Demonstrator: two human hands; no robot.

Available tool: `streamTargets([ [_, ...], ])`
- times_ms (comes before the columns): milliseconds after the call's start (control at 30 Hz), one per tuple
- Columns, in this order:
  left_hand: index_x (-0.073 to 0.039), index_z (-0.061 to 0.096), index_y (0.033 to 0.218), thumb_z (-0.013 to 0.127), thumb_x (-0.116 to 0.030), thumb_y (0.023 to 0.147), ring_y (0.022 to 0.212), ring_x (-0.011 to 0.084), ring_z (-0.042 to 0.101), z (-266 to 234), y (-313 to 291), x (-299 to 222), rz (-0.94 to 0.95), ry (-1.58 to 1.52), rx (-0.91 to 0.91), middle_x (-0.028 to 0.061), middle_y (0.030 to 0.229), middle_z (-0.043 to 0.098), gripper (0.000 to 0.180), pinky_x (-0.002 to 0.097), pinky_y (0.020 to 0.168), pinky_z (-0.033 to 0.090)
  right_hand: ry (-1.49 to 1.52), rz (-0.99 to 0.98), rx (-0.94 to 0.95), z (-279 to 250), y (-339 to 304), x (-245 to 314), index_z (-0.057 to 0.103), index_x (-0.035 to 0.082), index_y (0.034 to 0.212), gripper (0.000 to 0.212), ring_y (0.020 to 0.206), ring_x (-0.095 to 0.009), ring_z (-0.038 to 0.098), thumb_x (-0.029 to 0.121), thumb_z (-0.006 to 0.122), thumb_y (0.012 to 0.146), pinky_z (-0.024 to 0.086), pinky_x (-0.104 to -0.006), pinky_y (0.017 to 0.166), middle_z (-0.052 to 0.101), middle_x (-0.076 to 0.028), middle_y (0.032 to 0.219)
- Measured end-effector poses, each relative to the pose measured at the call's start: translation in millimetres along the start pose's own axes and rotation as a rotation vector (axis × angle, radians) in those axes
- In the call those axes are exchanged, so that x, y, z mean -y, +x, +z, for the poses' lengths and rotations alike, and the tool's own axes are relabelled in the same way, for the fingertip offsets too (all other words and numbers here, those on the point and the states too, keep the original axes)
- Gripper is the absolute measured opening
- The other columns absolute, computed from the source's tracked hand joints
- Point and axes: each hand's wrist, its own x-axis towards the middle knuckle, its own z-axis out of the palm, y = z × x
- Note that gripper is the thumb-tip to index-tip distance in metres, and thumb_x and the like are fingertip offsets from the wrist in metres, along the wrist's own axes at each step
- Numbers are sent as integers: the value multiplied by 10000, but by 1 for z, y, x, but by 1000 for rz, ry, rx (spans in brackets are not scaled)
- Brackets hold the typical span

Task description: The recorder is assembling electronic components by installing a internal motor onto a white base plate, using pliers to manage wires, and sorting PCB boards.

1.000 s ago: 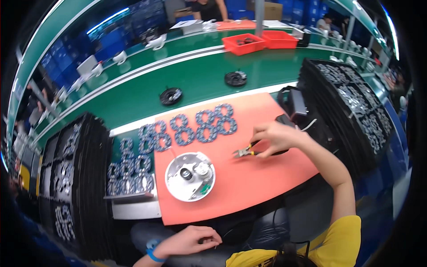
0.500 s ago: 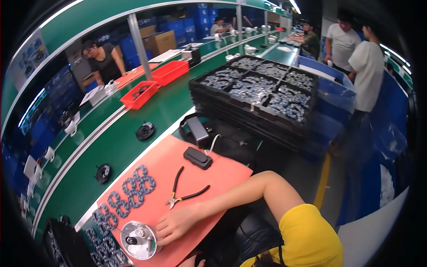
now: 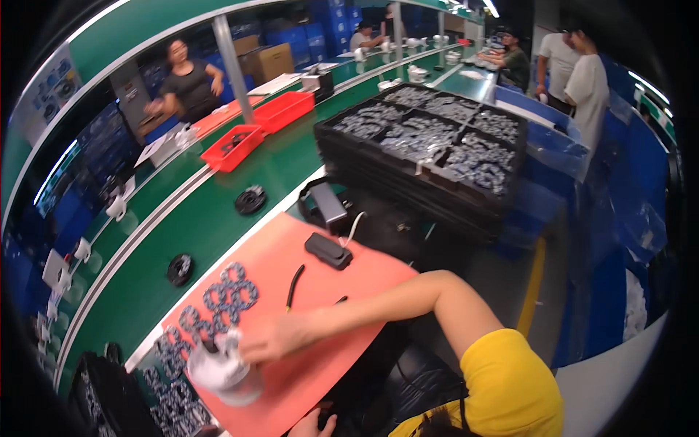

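The green desk (image 3: 293, 159) runs slantwise across the view. A stack of black trays (image 3: 397, 186) filled with small parts stands beyond the orange mat (image 3: 266, 251), to the right, clear of the near work. Two red bins (image 3: 280, 116) sit farther off, past the mat's far edge.

The right forearm (image 3: 378, 306) reaches in low over the mat and covers most of the pliers (image 3: 295, 288), whose handle ends show. The white round housing (image 3: 226, 375) is at the mat's near left, directly left of the right hand (image 3: 271, 341), the nearer of the two. The housing is squat and tilted, its outer wall toward the viewer; blur hides whether it touches the mat. The right fingers meet its upper right edge, but I cannot tell whether they clamp it. The left hand (image 3: 313, 424) is apart from it at the lower edge, fingers partly hidden, its grip unclear.

A black oblong case (image 3: 329, 250) lies well away; figure-eight ring parts (image 3: 231, 295) crowd the housing's far side
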Motion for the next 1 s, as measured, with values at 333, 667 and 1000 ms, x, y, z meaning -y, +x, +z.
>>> streamTargets([
  [333,9,540,1178,589,-193,889,987,336,603,-13,14,-12,32,78,53,192,1085,613,355,396,861,482,-354,323,119,-62,-9,-156,509,90,937,150,824,-264,622,85,581,805,521,-380,635,527,-71,929],
  [667,-8,496,1241,549,-178,906,988,340,594,-22,12,-12,182,86,-1,205,1098,588,379,397,860,483,-388,675,108,15,-29,-241,523,13,938,125,871,-363,626,63,528,824,523,-444,719,568,-147,1046],
  [1000,-33,537,1160,522,-228,933,964,325,595,-33,-14,-18,109,-23,246,164,1045,594,300,399,818,496,17,794,410,-10,-27,-139,560,56,1114,338,939,-322,600,144,642,798,492,-397,793,595,-137,1061],
])
